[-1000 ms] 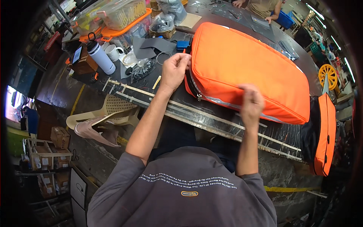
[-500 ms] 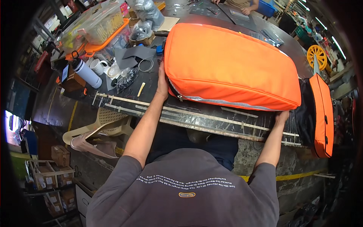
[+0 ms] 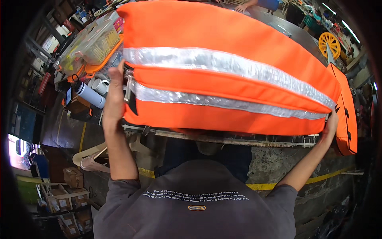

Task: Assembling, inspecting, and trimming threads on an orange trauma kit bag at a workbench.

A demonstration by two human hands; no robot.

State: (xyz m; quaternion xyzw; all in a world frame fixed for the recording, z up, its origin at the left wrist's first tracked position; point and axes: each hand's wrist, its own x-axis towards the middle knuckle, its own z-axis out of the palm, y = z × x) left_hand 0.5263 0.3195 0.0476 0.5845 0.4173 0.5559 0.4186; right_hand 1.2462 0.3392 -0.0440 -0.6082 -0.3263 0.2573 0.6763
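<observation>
A large bright orange bag, with two silver reflective bands along its side, is tilted up over the front of the workbench. My left hand grips its left end beside the zipper and a dark strap fitting, thumb pointing up; its other fingers are mostly hidden. At the lower right corner, my right hand is closed on the bag, with its fingertips partly out of sight. Just past that hand hangs another orange bag or panel with black fittings.
Left on the workbench stand a white bottle, a white mug and clear bins. A yellow spoked wheel is far right. Another person's hand rests across the bench. A beige chair stands below.
Both hands have lifted the bag and turned it, so its banded side now faces me. It has come nearer and covers more of the bench. My hands are farther apart.
</observation>
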